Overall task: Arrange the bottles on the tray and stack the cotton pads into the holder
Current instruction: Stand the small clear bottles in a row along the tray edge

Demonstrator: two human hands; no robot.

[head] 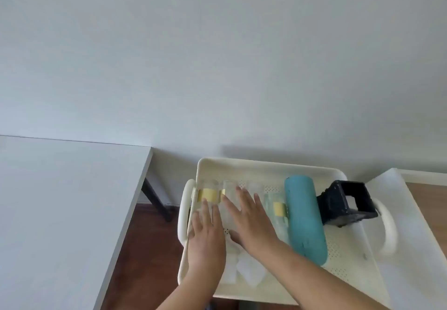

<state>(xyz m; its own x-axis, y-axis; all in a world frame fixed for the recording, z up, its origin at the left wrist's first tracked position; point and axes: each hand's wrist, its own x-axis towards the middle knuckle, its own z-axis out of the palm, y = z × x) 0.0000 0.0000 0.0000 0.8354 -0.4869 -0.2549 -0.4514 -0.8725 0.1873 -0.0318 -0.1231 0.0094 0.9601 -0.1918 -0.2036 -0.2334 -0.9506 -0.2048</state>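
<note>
Your left hand (205, 234) is lying flat, fingers stretched and holding nothing, its tips resting on the leftmost clear bottle (206, 197) with the gold band. Your right hand (249, 218) is spreading open too, palm down over the second clear bottle (228, 193), gripping nothing. A third clear bottle (278, 209) and the teal bottle (304, 215) are lying beside them in the cream tray (266, 164). You are apparently lining the bottles up. Next, the cotton pads (249, 271) near your wrists are waiting for the dark holder (346, 203), which calls for pinching them.
</note>
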